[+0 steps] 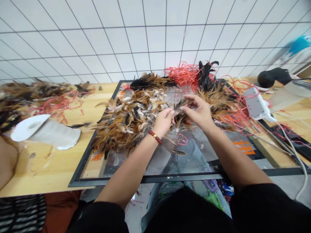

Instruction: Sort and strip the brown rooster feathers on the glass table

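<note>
My left hand, with a red bead bracelet at the wrist, is closed in a pinch on the base of a small dark feather. My right hand is just to the right, its thumb and fingertips closing on the same feather, partly blurred. Under and left of my hands lies a large heap of brown, black and white feathers on a black-framed glass panel. A bundle of dark feathers lies behind the heap. Black feathers and brown feathers are to the right.
Tangled red plastic string lies at the back by the tiled wall. A white power strip with a cable stands at right. At left are a white spool, more feathers and another person's arm.
</note>
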`<state>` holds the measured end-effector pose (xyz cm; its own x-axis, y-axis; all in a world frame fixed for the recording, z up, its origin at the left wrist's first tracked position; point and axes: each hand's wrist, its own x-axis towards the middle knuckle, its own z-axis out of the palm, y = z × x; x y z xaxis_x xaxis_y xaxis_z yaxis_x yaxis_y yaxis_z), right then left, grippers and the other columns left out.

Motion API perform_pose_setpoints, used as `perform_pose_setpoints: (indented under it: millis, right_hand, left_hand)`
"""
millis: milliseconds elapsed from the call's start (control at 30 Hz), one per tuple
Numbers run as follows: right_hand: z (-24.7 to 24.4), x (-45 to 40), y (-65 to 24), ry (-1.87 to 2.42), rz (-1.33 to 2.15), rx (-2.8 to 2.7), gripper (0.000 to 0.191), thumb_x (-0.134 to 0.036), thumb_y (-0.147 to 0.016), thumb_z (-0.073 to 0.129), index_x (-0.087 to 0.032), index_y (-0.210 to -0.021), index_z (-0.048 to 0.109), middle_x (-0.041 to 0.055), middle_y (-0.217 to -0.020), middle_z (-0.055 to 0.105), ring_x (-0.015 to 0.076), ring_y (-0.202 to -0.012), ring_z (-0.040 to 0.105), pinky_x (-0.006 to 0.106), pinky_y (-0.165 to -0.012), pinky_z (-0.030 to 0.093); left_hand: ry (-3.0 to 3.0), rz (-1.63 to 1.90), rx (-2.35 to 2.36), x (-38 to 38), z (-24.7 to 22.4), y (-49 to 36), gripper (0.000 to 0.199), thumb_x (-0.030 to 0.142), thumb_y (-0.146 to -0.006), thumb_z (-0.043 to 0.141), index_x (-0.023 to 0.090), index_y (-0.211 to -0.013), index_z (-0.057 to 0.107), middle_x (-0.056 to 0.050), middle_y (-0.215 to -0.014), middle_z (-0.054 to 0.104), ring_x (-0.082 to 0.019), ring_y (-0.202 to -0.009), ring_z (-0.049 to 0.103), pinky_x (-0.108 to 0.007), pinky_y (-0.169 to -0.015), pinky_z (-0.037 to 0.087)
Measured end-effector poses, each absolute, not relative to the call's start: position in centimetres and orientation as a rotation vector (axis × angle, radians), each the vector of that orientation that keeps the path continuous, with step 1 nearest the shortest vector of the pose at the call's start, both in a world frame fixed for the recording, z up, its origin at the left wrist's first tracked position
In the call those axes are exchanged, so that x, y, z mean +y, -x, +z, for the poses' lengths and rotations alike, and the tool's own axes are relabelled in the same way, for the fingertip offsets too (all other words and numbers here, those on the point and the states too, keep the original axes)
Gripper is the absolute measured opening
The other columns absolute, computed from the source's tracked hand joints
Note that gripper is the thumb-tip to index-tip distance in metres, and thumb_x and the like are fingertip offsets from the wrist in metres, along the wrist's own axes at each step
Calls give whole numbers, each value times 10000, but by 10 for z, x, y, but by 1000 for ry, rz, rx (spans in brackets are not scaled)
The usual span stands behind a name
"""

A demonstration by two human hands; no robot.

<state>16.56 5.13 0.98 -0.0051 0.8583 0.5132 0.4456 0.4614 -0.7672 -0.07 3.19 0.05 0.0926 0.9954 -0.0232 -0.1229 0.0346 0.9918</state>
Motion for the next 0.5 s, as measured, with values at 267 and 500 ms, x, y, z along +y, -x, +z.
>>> perform_pose_setpoints:
  millis: [267, 500]
  right_hand:
    - [5, 59, -191, 1099, 574, -2337, 205, -221, -777, 687, -219, -958, 784, 42, -857, 704, 188, -806, 622, 336, -802, 482]
    - [1, 46, -181, 1024, 93, -2523, 189, -217, -936, 573, -222, -882, 754, 73, -995, 729, 230, -972, 621, 380, -876, 385]
  left_hand:
    - [-835, 1356, 1014, 37, 6, 5, 133, 227, -926, 619, 151, -819, 639, 71, -561, 515, -42, -441, 483, -155, -440, 366]
    - [-809, 1342, 1003, 35, 1, 3, 151, 243, -905, 635, 141, -794, 623, 48, -579, 568, -62, -453, 522, -174, -457, 419]
